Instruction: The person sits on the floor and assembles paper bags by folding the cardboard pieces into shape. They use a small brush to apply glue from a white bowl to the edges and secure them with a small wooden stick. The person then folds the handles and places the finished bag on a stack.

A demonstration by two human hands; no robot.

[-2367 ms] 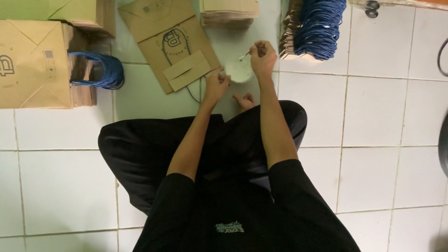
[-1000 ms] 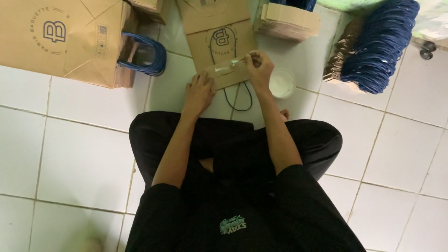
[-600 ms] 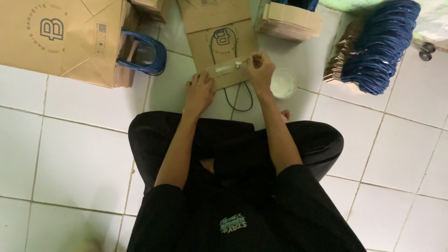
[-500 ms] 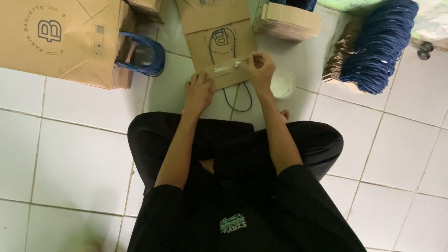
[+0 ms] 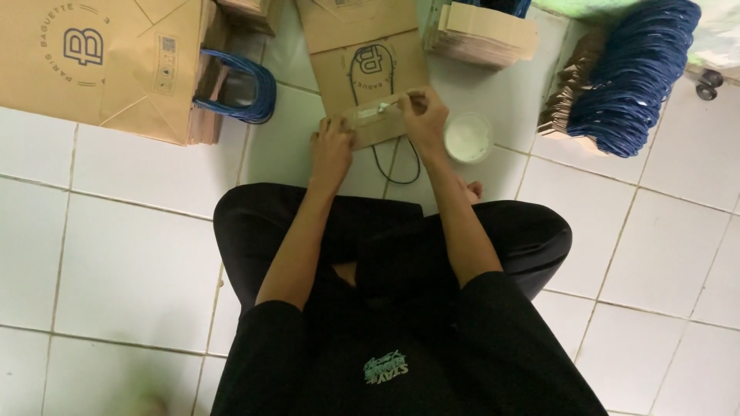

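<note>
Fingers of the right hand are pinched around a thin white brush, its tip lying on a narrow cardboard strip. That strip rests across the lower part of a flat brown paper bag spread on the white tiled floor, straight ahead of the seated person's crossed legs. Left hand presses down flat on the strip's near end, fingers spread and gripping nothing. A blue cord handle loops out from under the bag toward the knees. Just right of the working hand sits a small round tub with white paste in it. Farther right lies a heap of blue handles. To the left, a pile of finished bags lies with a blue handle poking out, and a stack of cardboard strips sits beyond the tub.
</note>
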